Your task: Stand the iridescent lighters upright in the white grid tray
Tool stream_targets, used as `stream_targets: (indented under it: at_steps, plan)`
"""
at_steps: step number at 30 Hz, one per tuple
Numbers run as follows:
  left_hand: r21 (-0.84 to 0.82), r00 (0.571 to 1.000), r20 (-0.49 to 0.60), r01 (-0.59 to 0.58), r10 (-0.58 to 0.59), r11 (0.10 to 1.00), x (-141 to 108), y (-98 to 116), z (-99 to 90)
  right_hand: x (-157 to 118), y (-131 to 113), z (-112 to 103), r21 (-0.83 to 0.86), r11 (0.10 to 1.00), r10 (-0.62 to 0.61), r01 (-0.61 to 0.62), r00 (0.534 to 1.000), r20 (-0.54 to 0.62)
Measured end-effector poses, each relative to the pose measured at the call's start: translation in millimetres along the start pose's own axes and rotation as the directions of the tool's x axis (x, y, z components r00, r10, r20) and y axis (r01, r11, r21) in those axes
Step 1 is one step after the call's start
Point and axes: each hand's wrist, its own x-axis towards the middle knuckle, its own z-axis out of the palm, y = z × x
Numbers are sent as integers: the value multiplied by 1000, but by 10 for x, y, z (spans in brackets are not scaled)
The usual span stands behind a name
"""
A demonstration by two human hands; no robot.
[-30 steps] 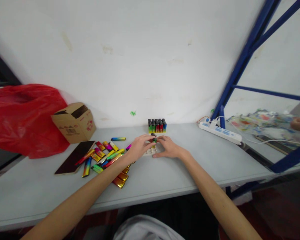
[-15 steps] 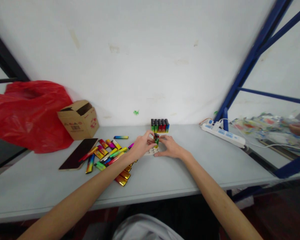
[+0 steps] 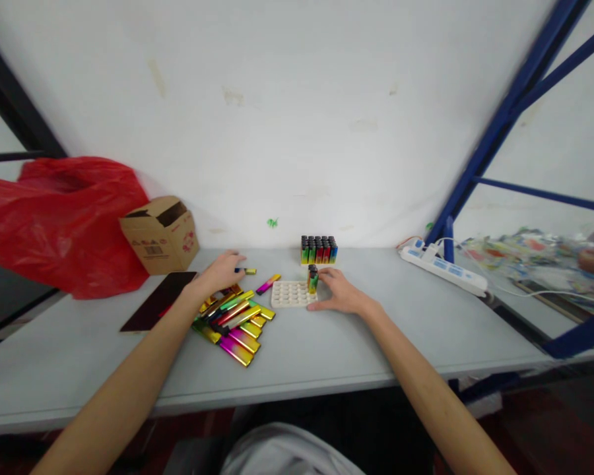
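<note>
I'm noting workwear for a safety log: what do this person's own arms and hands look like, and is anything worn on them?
The left hand and right hand show no gloves. Both forearms are bare, with no sleeves, watch, bracelet or clear markings in view. Light grey cloth at the bottom edge seems to be clothing.

A plain white wall (image 3: 307,145) fills the upper part of the frame, marked by faint tan scuffs (image 3: 157,78) at upper left and a small green scribble (image 3: 272,223) near its foot. The pale grey tabletop (image 3: 376,353) runs along it. A blue metal frame (image 3: 490,145) slants up the right side; a dark post (image 3: 17,92) crosses upper left. Dark reddish floor (image 3: 554,422) shows at lower right. The light is soft and even across the wall.
</note>
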Motion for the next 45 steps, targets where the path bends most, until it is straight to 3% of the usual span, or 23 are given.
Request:
stream_targets:
  at_steps: [3,7,11,15,18,22,28,34,37,45]
  plan:
    - [-31,999,41,-9,10,999,14,-81,-21,-4,-5,-10,17,1000,-2,2,1000,7]
    - [-131,999,25,-30,33,991,-26,-27,-43,-8,-6,-18,19,1000,3,-3,1000,14]
    - [-310,997,-70,-58,38,949,-98,189,-71,-6,0,-22,19,1000,1,-1,1000,30]
    - [-524,996,-86,-32,-16,851,-142,480,-57,-2,9,-21,19,1000,-1,1,999,35]
    - [-671,992,-93,-2,-82,741,-158,639,22,1,17,-13,21,1000,-7,7,1000,28]
    - [-888,987,5,77,-159,453,-199,760,186,3,21,-8,24,1000,-7,7,1000,28]
    - [-942,980,198,190,0,277,-302,893,347,4,1,-28,23,1000,-5,4,999,42]
    - [-928,926,371,367,68,66,-330,972,288,-1,-25,-48,30,1000,3,-4,999,50]
    - [-914,911,407,405,67,42,-339,1001,220,-5,-24,-51,29,1000,-3,2,999,51]
    - [-931,927,361,352,102,92,-373,1030,173,-2,11,-34,24,1000,-4,2,999,54]
